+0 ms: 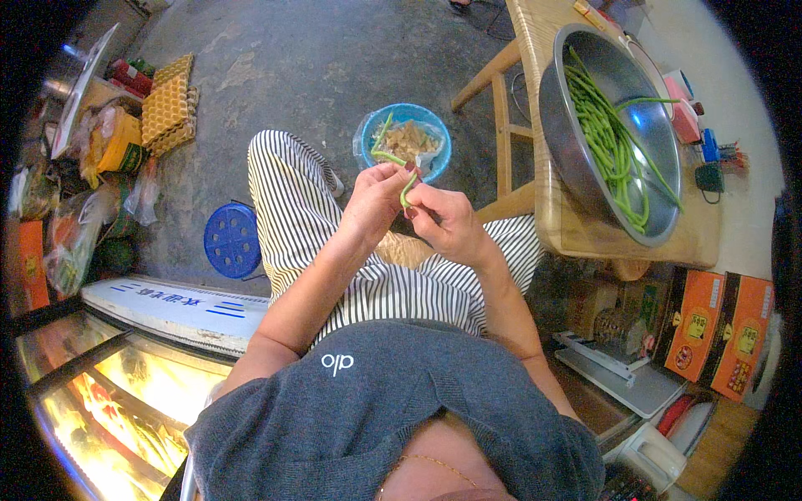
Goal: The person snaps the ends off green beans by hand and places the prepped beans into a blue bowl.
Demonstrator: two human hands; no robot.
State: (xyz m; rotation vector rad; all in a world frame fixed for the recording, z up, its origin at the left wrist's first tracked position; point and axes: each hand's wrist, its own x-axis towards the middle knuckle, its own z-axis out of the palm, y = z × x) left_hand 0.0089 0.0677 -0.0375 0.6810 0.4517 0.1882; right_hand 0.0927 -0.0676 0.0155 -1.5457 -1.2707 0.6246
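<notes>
A green long bean [387, 155] is pinched in my left hand [378, 195], its bent upper length sticking out over a blue bin. My right hand [452, 220] grips the short lower end of the bean close to the left fingers. Beneath and just beyond my hands, the blue plastic bin [447, 150] is lined with a clear bag and holds brownish scraps [408, 139]. At the right, a large stainless steel bowl [651, 141] contains a heap of long green beans [595, 131]; one bean crosses its far rim.
The bowl rests on a wooden table [551, 241]. Left on the floor are a blue plastic stool [230, 240], stacked egg trays [168, 103] and bagged goods [81, 232]. A lit display freezer [138, 376] stands at lower left. Orange boxes [695, 325] and a platform scale [617, 382] sit lower right.
</notes>
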